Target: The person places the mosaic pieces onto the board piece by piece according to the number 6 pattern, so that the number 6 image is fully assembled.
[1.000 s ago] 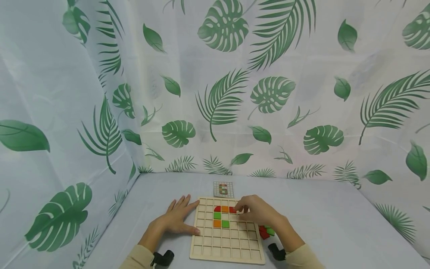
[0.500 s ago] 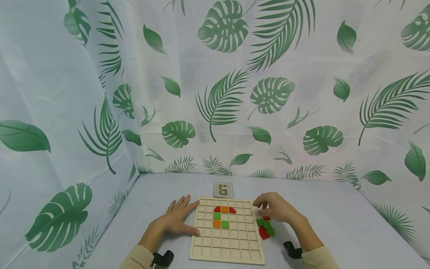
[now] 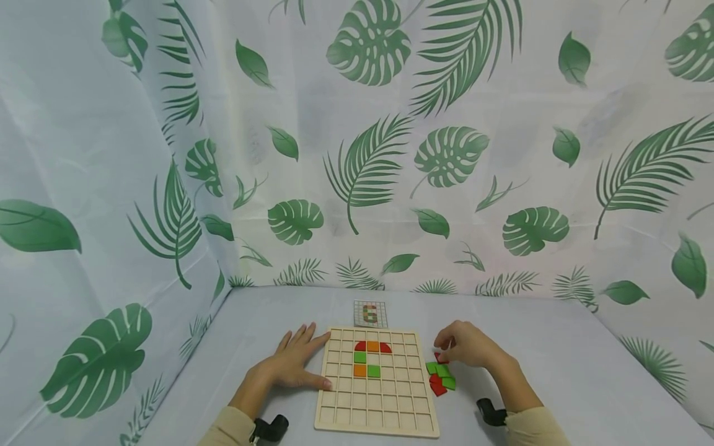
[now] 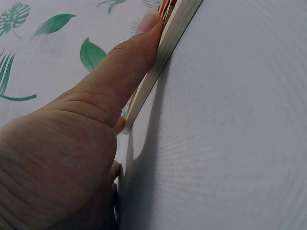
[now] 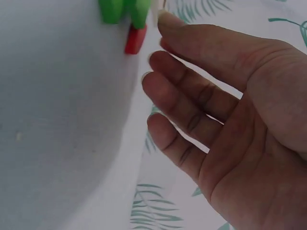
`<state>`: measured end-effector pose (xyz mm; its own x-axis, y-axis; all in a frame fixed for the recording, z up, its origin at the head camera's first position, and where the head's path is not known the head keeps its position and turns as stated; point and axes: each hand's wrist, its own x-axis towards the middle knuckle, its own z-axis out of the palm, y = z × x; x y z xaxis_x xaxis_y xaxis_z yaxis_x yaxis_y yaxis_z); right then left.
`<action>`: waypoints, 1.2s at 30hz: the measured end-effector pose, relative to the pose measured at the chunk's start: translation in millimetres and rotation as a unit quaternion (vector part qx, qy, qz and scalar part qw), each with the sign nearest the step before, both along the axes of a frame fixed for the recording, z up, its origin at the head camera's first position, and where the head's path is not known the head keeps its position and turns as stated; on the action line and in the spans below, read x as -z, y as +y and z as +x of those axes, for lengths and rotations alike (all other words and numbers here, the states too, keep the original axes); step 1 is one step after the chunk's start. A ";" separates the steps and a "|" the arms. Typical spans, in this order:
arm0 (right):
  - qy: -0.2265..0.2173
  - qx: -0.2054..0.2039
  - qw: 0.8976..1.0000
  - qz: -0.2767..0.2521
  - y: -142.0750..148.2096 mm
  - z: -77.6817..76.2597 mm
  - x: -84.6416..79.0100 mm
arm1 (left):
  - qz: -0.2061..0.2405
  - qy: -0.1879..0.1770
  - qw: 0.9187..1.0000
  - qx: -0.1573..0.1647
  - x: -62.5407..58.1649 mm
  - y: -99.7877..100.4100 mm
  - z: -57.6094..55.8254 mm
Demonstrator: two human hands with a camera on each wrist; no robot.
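Note:
A wooden grid board [image 3: 379, 412] lies on the table with a few coloured tiles in its upper cells. Red, orange and red tiles form a row, with a green tile [image 3: 360, 357] below, then orange and green. My left hand [image 3: 292, 362] rests spread at the board's left edge; its thumb [image 4: 136, 52] lies on the rim in the left wrist view. My right hand [image 3: 468, 345] hovers with loosely bent fingers over a red tile [image 3: 440, 357] right of the board. In the right wrist view the fingertips are apart from a red tile [image 5: 135, 39], holding nothing.
Beside the board's right edge is a loose pile of green tiles [image 3: 442, 370] and red tiles [image 3: 437, 386]. A small grid card [image 3: 370, 314] with a coloured G stands behind the board. Leaf-printed cloth [image 3: 390, 186] walls the table at the back and sides.
My right hand has left the red corner tile at the row's right end and moved right to the loose pile. My left hand stays at the board's edge.

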<state>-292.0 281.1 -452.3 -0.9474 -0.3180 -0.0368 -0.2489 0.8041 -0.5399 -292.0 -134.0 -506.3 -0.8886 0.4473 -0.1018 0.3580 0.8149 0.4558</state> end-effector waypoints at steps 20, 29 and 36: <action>-0.010 -0.023 1.000 0.002 -0.3 -5.5 12.8 | 0.007 0.000 1.000 -0.004 0.7 -0.5 -0.4; 0.048 -0.054 0.997 -0.029 -8.9 -9.7 3.4 | 0.008 -0.006 1.000 -0.003 -2.2 -0.9 0.8; 0.040 -0.108 0.991 -0.073 -29.5 -11.6 0.5 | 0.001 -0.005 1.000 -0.006 -0.5 0.5 -0.1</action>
<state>-303.6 251.6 -452.8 -0.8544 -0.5104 0.0973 -0.4538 0.6418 -0.6182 -292.1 -133.6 -505.8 -0.8929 0.4368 -0.1093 0.3438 0.8181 0.4609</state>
